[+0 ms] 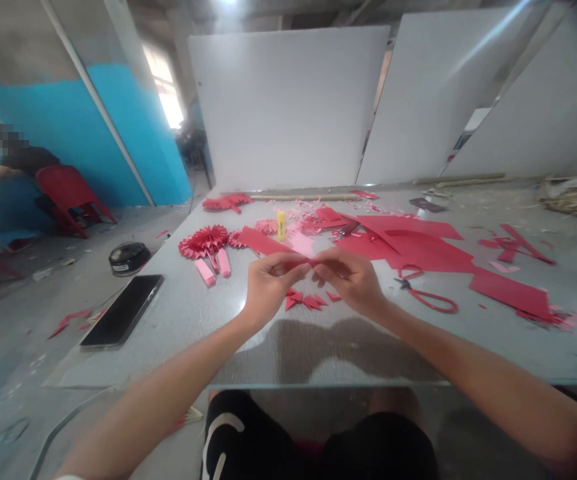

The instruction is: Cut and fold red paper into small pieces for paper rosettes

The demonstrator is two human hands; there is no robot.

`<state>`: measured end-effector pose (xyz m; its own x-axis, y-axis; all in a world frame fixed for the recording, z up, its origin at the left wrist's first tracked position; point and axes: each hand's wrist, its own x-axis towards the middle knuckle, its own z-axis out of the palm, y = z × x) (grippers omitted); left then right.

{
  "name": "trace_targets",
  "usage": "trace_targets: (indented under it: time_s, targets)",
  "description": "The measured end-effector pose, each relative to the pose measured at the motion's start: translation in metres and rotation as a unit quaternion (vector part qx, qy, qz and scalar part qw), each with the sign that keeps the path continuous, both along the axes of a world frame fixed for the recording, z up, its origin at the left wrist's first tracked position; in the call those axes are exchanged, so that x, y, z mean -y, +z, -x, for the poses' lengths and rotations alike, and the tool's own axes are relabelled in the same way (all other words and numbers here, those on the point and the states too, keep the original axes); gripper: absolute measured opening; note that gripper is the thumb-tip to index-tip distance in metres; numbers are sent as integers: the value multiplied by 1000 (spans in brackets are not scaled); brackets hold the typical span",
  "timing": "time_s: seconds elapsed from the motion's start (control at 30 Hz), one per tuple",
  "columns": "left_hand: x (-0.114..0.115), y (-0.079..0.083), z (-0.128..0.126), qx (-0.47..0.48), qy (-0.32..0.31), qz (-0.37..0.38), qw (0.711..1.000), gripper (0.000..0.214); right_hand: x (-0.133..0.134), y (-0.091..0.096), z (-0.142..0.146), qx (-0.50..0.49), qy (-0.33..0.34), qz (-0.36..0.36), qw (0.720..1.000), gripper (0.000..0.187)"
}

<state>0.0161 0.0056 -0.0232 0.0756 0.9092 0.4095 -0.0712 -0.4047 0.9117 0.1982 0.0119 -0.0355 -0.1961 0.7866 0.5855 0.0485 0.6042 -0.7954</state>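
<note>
My left hand (273, 280) and my right hand (351, 280) meet above the table, their fingertips pinched together on red paper. A red paper strip (263, 241) runs up and left from behind my left fingers. Small pointed red paper pieces (311, 301) lie on the table just below my hands. Beyond my fingers are a pink paper piece (302, 244) and an upright yellow glue stick (281, 225). Red-handled scissors (431, 300) rest to the right of my right hand.
Pleated red paper rosettes (203, 241) with pink tabs lie on the left. Red sheets (418, 250) and scraps cover the right. A black phone (123, 310) sits at the table's left edge. White panels (293, 107) stand behind. A person (28, 160) sits far left.
</note>
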Motion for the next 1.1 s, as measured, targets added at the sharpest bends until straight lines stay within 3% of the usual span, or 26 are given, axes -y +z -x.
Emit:
trace_targets:
  time_s: [0.13,0.4,0.63,1.1]
  targets:
    - [0,-2,-3,30,-17,18,999,20,-2,-1,0,5,-14,18,1000,32]
    - [0,-6,-6,81,-25,33,996,22,-2,2,0,33,-34,9,999,25]
    - [7,0,-6,4,-13,13,1000,24,-1,2,0,21,-34,9,999,24]
    - [6,-4,-7,21,20,-21,999,21,2,9,3,-38,-7,51,998,20]
